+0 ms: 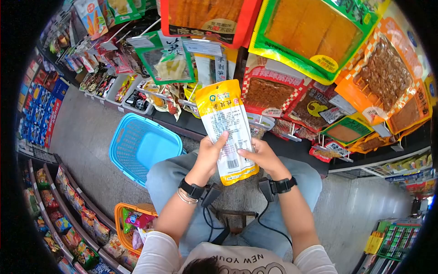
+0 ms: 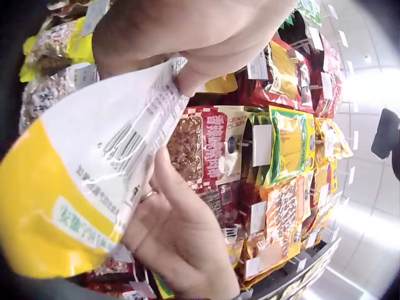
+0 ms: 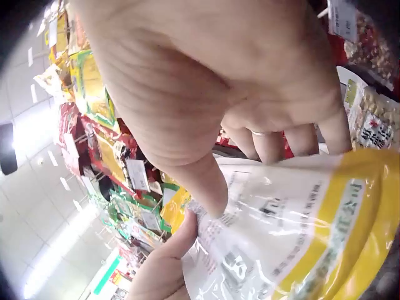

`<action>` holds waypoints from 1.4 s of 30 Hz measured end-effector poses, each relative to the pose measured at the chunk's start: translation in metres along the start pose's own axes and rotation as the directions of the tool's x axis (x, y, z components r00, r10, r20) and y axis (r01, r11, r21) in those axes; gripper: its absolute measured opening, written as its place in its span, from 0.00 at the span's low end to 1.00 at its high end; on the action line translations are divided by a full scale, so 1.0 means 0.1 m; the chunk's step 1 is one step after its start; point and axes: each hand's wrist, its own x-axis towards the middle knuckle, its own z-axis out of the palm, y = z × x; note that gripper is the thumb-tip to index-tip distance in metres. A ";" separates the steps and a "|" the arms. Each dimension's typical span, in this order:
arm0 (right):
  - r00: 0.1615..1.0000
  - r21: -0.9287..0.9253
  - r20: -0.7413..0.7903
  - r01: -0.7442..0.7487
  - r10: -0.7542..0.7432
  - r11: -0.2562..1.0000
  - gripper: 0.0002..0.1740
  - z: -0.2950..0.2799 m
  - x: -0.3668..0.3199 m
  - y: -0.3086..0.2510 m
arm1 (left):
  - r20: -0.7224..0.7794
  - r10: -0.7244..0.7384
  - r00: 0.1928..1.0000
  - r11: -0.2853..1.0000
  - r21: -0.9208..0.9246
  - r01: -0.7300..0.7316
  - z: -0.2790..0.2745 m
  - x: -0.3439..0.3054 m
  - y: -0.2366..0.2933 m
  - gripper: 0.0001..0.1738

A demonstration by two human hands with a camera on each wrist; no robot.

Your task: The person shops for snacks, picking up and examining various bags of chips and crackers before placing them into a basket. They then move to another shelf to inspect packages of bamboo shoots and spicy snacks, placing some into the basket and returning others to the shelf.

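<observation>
A long white-and-yellow snack pouch [image 1: 226,118] is held upright over the person's lap, its printed back with a barcode facing the head camera. My left hand [image 1: 207,157] grips its left edge, thumb across the printed side. From the right, my right hand [image 1: 268,159] holds the lower edge with its thumb on the front and fingers behind. In the left wrist view the pouch [image 2: 87,119] bulges toward its yellow end. The right wrist view shows a ring on a finger of the right hand [image 3: 187,81], curled behind the pouch [image 3: 281,212].
Hanging snack packs, among them a large green-edged pack [image 1: 315,32], crowd the rack in front. A blue basket [image 1: 137,157] stands on the floor at left, and an orange basket [image 1: 119,223] with packets sits nearer. Curved shelves [image 1: 82,196] of snacks line the lower left.
</observation>
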 end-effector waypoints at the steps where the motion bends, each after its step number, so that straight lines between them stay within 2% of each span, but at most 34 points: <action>1: 0.996 0.000 0.023 -0.088 0.088 0.996 0.24 0.00 -0.03 -0.03 | 0.001 -0.003 1.000 1.000 0.008 0.003 0.00 0.00 0.00 0.17; 2: 0.997 0.015 -0.020 -0.074 0.074 0.997 0.20 0.03 -0.06 -0.04 | 0.001 -0.005 1.000 1.000 0.015 0.005 0.00 0.00 -0.01 0.18; 8: 0.996 0.073 -0.031 -0.081 0.083 0.994 0.20 0.02 -0.06 -0.03 | -0.034 -0.010 0.999 0.999 0.036 0.011 -0.01 0.02 0.00 0.17; 11: 0.997 0.027 -0.054 -0.052 0.053 0.998 0.18 0.04 -0.04 0.00 | -0.061 -0.005 0.998 0.998 0.058 0.008 -0.02 0.03 0.01 0.16; 14: 0.992 0.112 -0.062 -0.105 0.112 0.988 0.18 0.03 -0.02 -0.01 | -0.066 0.007 0.998 0.997 0.075 -0.002 -0.03 0.03 0.03 0.16; 17: 0.992 0.134 -0.122 0.000 0.017 0.991 0.18 0.09 -0.01 -0.05 | -0.060 0.031 0.998 0.996 0.084 -0.026 -0.02 0.02 0.06 0.15; 23: 0.990 0.097 -0.097 0.107 -0.098 0.990 0.16 0.16 0.03 -0.08 | -0.049 0.059 0.997 0.994 0.097 -0.054 0.01 -0.05 0.21 0.14; 29: 0.993 0.150 -0.014 0.115 -0.114 0.982 0.15 0.23 -0.03 -0.18 | -0.042 0.071 0.997 0.994 0.083 -0.067 0.08 -0.26 0.40 0.15; 32: 0.997 0.244 0.020 0.064 -0.071 0.968 0.16 0.42 -0.21 -0.30 | -0.055 0.088 0.995 0.995 0.051 -0.085 0.16 -0.51 0.55 0.14; 35: 0.995 0.321 0.010 0.092 -0.101 0.942 0.16 0.68 -0.44 -0.36 | -0.017 0.106 0.994 0.991 0.082 -0.104 0.16 -0.78 0.74 0.14; 39: 0.985 0.304 0.009 0.161 -0.172 0.939 0.17 1.04 -0.64 -0.40 | 0.013 0.156 0.988 0.973 0.169 -0.156 0.06 -1.11 1.00 0.16; 42: 0.968 0.187 0.110 0.203 -0.226 0.961 0.16 1.30 -0.71 -0.53 | 0.023 0.190 0.982 0.961 0.201 -0.190 -0.10 -1.30 1.22 0.16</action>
